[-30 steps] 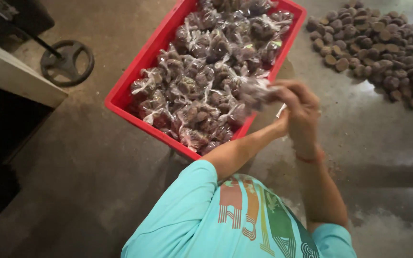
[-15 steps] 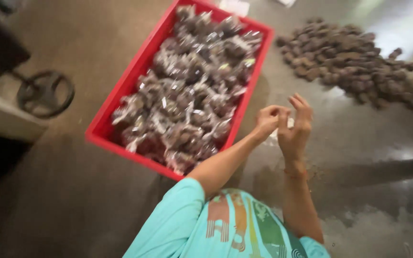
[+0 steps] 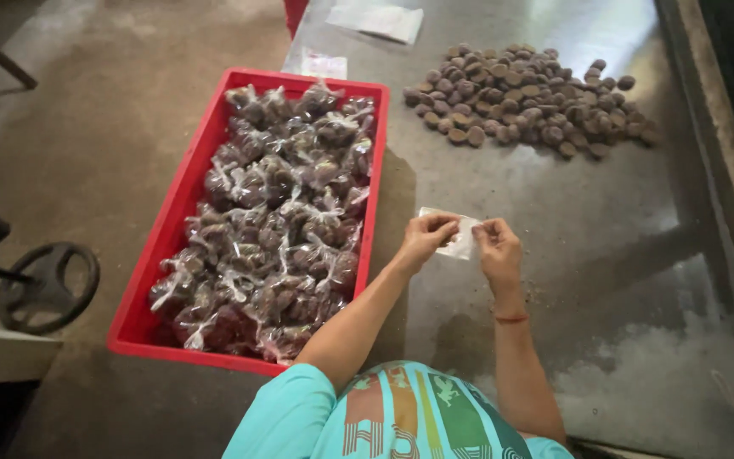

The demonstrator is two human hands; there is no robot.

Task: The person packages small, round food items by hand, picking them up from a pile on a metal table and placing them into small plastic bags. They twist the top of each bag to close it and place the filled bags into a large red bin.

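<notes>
The crate (image 3: pixel 172 229) of tied packets (image 3: pixel 278 225) lies at the floor's (image 3: pixel 622 255) left edge. The loose pile (image 3: pixel 524 98) lies toward the far right corner. 2 hands (image 3: pixel 422 240) (image 3: pixel 499 252) hold a bag (image 3: pixel 460 238) between crate and pile, nearer the front.

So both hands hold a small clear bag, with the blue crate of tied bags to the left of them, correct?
Not quite: the crate is red, not blue, as the head view shows. The left hand and right hand do hold a small clear bag, with the crate to their left.
</notes>
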